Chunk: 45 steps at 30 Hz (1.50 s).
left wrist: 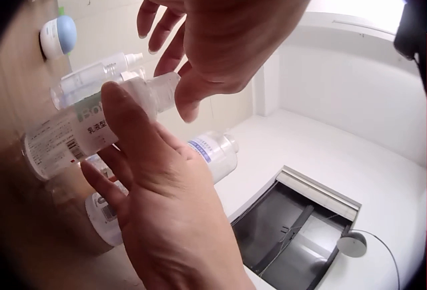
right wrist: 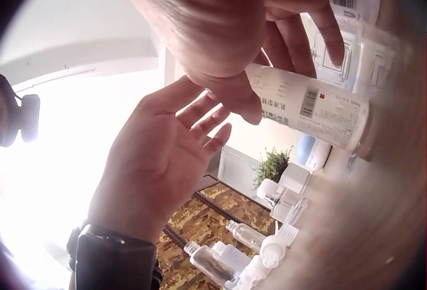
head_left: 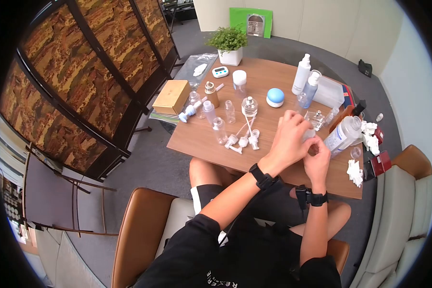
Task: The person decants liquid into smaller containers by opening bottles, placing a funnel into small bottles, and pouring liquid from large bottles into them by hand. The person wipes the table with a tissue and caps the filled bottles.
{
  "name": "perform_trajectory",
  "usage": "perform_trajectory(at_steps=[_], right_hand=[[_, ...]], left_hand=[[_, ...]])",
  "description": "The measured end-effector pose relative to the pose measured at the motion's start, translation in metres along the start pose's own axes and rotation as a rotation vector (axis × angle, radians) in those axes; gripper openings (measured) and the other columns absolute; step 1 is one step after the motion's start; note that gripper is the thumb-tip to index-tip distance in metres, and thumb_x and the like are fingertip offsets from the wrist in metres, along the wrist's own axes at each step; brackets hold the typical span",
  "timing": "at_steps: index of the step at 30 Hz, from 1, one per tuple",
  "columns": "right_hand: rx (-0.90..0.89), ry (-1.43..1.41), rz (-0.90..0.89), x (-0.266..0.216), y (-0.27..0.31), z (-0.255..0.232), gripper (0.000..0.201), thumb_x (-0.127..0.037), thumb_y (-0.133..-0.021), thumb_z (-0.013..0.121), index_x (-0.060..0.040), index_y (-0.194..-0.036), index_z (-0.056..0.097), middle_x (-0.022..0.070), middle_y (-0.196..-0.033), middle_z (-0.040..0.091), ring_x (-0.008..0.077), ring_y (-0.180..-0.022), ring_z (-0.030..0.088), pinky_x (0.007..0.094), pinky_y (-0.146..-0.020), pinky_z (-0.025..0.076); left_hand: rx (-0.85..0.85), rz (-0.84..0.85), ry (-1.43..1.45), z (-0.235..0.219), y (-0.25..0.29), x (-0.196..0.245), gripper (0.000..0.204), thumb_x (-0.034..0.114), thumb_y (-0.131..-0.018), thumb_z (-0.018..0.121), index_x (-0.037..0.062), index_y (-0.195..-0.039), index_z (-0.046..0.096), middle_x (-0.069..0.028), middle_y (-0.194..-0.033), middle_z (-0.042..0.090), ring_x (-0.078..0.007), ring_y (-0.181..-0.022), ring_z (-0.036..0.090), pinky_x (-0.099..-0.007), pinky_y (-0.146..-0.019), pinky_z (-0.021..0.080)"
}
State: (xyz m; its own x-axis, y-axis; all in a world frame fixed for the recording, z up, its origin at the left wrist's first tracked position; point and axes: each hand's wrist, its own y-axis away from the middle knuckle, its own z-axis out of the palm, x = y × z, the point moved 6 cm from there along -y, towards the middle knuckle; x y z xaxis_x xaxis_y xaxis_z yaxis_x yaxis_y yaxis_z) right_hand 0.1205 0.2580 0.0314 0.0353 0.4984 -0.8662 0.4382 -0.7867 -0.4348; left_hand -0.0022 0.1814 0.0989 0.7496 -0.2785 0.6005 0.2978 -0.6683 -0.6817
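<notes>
R hand (head_left: 317, 158), fingers wrapped round labelled btl (left wrist: 70, 136), L hand (head_left: 290, 132), fingers pinching its top, pump heads (head_left: 254, 140), sm. btls (head_left: 220, 130) on table (head_left: 273, 74)

The right fingers (right wrist: 295, 43) grip a labelled bottle (right wrist: 313, 108) (a leafy plant (right wrist: 272, 168) shows beyond).

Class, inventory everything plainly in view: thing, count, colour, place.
Labelled bottle: one, whitish, between the hands
Other bottles: several, mostly clear, on table
Pump heads: several, white, near edge
Round container: one, blue and white, table middle
Timer: one, white, far left
Potted plant: one, green, far edge
Box: one, tan, left edge
Tissues: several, white, right end
Table: one, brown, centre
Screen: one, brown, left
Poster: one, green, back wall
Seats: several, brown or grey, around table
Wrist straps: two, black, on wrists
Left hand: one, bare, at bottle's neck
Right hand: one, bare, gripping bottle
</notes>
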Motion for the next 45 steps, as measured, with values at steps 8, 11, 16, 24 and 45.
perform_trajectory(at_steps=[8,11,16,24,45], right_hand=[[-0.040,-0.027,0.062,0.007,-0.002,-0.002,0.043,0.001,-0.087,0.074,0.0077,-0.129,0.067,0.0168,-0.109,0.078,0.0201,-0.105,0.074,0.0353,-0.096,0.056],[0.001,-0.098,0.071,0.009,0.001,-0.002,0.041,0.001,-0.086,0.074,0.0082,-0.126,0.067,0.0166,-0.108,0.078,0.0192,-0.103,0.073,0.0345,-0.095,0.056],[-0.044,-0.014,0.064,0.022,0.000,-0.002,0.043,0.002,-0.084,0.075,0.0078,-0.126,0.067,0.0168,-0.109,0.078,0.0196,-0.104,0.073,0.0342,-0.095,0.055],[0.001,-0.069,0.096,0.007,0.002,-0.001,0.041,0.000,-0.085,0.076,0.0079,-0.124,0.068,0.0162,-0.104,0.077,0.0189,-0.103,0.072,0.0346,-0.096,0.055],[-0.022,-0.049,0.061,0.017,0.001,-0.002,0.037,0.001,-0.085,0.075,0.0074,-0.121,0.070,0.0111,-0.105,0.077,0.0160,-0.102,0.071,0.0334,-0.093,0.055]], left_hand=[[-0.052,0.061,0.268,0.015,-0.001,-0.002,0.033,0.005,-0.076,0.081,0.0036,-0.108,0.073,-0.0132,-0.111,0.070,-0.0391,-0.118,0.056,-0.0493,-0.101,0.048],[0.143,0.062,0.163,0.004,-0.003,0.010,0.029,0.003,-0.076,0.080,0.0028,-0.104,0.075,-0.0128,-0.112,0.070,-0.0388,-0.119,0.056,-0.0486,-0.102,0.048],[-0.040,-0.027,0.061,0.017,0.001,-0.005,0.027,0.001,-0.075,0.079,0.0018,-0.101,0.075,-0.0126,-0.114,0.070,-0.0392,-0.120,0.055,-0.0488,-0.103,0.048],[0.048,0.099,0.194,0.008,-0.005,0.005,0.025,0.001,-0.073,0.081,0.0017,-0.098,0.076,-0.0119,-0.107,0.070,-0.0371,-0.114,0.057,-0.0463,-0.101,0.049],[-0.012,-0.048,0.125,0.018,0.003,-0.008,0.029,0.003,-0.074,0.079,0.0005,-0.103,0.074,-0.0141,-0.108,0.067,-0.0369,-0.111,0.056,-0.0468,-0.097,0.047]])
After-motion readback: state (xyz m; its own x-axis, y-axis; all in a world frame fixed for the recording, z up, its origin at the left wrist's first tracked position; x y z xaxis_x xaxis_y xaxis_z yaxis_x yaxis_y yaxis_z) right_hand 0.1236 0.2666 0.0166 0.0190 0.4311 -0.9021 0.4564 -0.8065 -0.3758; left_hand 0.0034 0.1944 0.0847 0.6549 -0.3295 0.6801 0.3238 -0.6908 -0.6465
